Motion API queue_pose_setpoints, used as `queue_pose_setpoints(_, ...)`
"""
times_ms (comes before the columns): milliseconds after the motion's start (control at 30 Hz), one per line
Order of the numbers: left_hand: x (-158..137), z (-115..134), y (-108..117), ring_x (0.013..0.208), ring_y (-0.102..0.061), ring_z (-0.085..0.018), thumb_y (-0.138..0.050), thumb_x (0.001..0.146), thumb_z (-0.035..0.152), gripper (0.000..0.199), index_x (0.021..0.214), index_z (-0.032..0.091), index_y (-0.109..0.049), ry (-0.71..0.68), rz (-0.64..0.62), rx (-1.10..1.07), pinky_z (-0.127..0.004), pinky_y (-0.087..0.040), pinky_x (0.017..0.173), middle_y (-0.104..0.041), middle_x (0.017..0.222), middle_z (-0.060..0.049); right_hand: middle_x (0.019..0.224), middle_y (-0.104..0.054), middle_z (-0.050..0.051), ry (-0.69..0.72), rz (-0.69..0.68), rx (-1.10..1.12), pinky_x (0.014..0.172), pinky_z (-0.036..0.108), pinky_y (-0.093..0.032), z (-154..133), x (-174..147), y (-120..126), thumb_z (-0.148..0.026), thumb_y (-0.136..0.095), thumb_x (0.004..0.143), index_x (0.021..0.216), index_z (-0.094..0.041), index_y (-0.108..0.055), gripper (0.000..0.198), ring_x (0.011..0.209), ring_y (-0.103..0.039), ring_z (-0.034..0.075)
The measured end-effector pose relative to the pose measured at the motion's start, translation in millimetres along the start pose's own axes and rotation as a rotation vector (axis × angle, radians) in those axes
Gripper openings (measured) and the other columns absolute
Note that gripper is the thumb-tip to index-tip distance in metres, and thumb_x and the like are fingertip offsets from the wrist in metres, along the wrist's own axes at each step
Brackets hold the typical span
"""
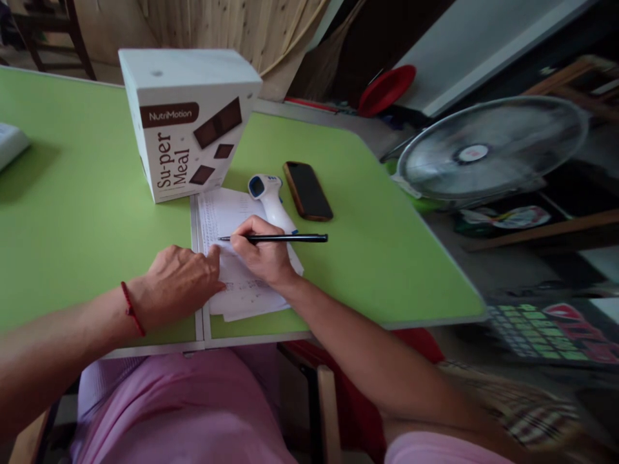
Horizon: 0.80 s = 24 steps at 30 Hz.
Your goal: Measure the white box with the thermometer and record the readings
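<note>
My right hand [265, 254] grips a slim black pen [300, 238] between thumb and fingers. The pen lies nearly level, and its silver tip is at the written lines of a white paper sheet [251, 303]. Palm down, my left hand [181, 280] rests at the sheet's left edge, thumb and index finger apart on the paper; its other fingers are partly hidden. Handwriting and small marks cover parts of the sheets. Just beyond my right hand lies a white and blue infrared thermometer [273, 203], partly over the paper.
A white NutriMotion box [188, 129] stands upright behind the paper. A dark phone [308, 190] lies right of the thermometer on the green table [377, 258]. Part of a white object [10, 143] shows at the far left. A fan [474, 153] stands past the table's right edge.
</note>
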State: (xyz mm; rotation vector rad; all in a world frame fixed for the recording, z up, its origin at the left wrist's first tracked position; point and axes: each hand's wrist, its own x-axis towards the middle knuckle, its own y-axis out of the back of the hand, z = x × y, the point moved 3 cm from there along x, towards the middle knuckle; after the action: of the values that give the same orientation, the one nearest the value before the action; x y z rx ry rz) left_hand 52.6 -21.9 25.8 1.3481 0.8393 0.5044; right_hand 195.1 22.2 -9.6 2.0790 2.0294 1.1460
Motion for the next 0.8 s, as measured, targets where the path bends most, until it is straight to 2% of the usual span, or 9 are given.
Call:
queue_pose_setpoints(233,0.6,0.6,0.7,0.071,-0.069,-0.033,-0.047,0.093,0.040,0.047,0.122,0.003,-0.048,0.022,-0.022,-0.016,-0.035,-0.049,0.056,-0.067,0.068,-0.013,0.058,-0.056,-0.004,0.022,0.045,-0.056,0.051,0.024,-0.042,4.2,3.8,7.9,-0.026,-0.053,0.077,0.070,-0.021,-0.054,0.009,0.050,-0.049,0.010)
queue_pose_setpoints(400,1.3,-5.1,5.5,0.065,-0.066,-0.031,-0.048,0.092,0.042,0.040,0.111,0.008,-0.057,0.006,0.049,-0.114,-0.035,-0.044,0.053,-0.065,0.067,-0.012,0.091,-0.065,0.007,0.177,-0.026,-0.311,0.079,0.034,-0.051,9.8,7.1,12.3,-0.021,-0.045,0.086,0.096,-0.020,-0.063,0.021,0.086,-0.062,0.018)
queue_pose_setpoints(467,1.4,-15.5,13.3,0.065,-0.064,-0.026,-0.041,0.092,0.051,0.042,0.102,0.014,-0.057,0.014,0.234,-0.198,-0.035,-0.044,0.053,-0.064,0.070,-0.009,0.102,-0.064,0.010,0.173,-0.084,-0.403,0.086,0.038,-0.050,15.7,7.5,11.2,-0.016,-0.040,0.087,0.108,-0.020,-0.063,0.031,0.098,-0.061,0.022)
queue_pose_setpoints(500,0.3,-23.8,19.4,0.066,-0.062,-0.024,-0.038,0.091,0.054,0.042,0.099,0.017,-0.056,0.038,0.413,-0.255,-0.035,-0.045,0.055,-0.062,0.072,-0.008,0.105,-0.063,0.011,0.161,-0.104,-0.439,0.088,0.039,-0.050,18.4,7.6,10.5,-0.013,-0.038,0.086,0.113,-0.020,-0.061,0.036,0.101,-0.060,0.023)
queue_pose_setpoints(567,-5.9,-45.2,31.1,0.073,-0.058,-0.020,-0.041,0.090,0.051,0.031,0.092,0.021,-0.049,0.114,0.879,-0.362,-0.035,-0.048,0.063,-0.057,0.081,-0.006,0.107,-0.062,0.011,0.154,-0.124,-0.469,0.087,0.041,-0.050,20.5,7.7,9.6,-0.013,-0.035,0.087,0.116,-0.020,-0.060,0.040,0.102,-0.059,0.024)
queue_pose_setpoints(633,-12.6,-69.7,34.0,0.092,-0.055,-0.021,-0.051,0.085,0.055,0.035,0.096,0.023,-0.043,0.251,1.277,-0.409,-0.038,-0.049,0.078,-0.052,0.101,-0.008,0.104,-0.063,0.012,0.169,-0.120,-0.446,0.083,0.039,-0.051,17.0,7.4,9.2,-0.020,-0.036,0.089,0.113,-0.018,-0.061,0.035,0.096,-0.061,0.023)
queue_pose_setpoints(700,-8.4,-95.4,26.5,0.109,-0.051,-0.024,-0.056,0.080,0.061,0.053,0.113,0.025,-0.038,0.392,1.344,-0.540,-0.041,-0.047,0.088,-0.044,0.123,-0.009,0.097,-0.064,0.011,0.178,-0.120,-0.423,0.075,0.036,-0.052,10.3,6.3,8.3,-0.032,-0.045,0.088,0.108,-0.016,-0.063,0.031,0.085,-0.062,0.021)
queue_pose_setpoints(733,-3.0,-107.7,20.5,0.115,-0.048,-0.025,-0.058,0.077,0.063,0.062,0.120,0.026,-0.034,0.428,1.304,-0.628,-0.042,-0.045,0.092,-0.041,0.128,-0.009,0.092,-0.065,0.010,0.174,-0.128,-0.427,0.070,0.035,-0.051,7.0,5.6,7.3,-0.037,-0.052,0.085,0.105,-0.015,-0.064,0.032,0.079,-0.062,0.020)
queue_pose_setpoints(800,10.7,-128.5,7.0,0.125,-0.041,-0.030,-0.066,0.070,0.064,0.080,0.128,0.025,-0.029,0.375,1.198,-0.834,-0.045,-0.043,0.097,-0.038,0.135,-0.013,0.081,-0.066,0.006,0.144,-0.164,-0.462,0.062,0.032,-0.048,2.8,4.1,4.0,-0.039,-0.064,0.075,0.101,-0.016,-0.065,0.035,0.068,-0.060,0.018)
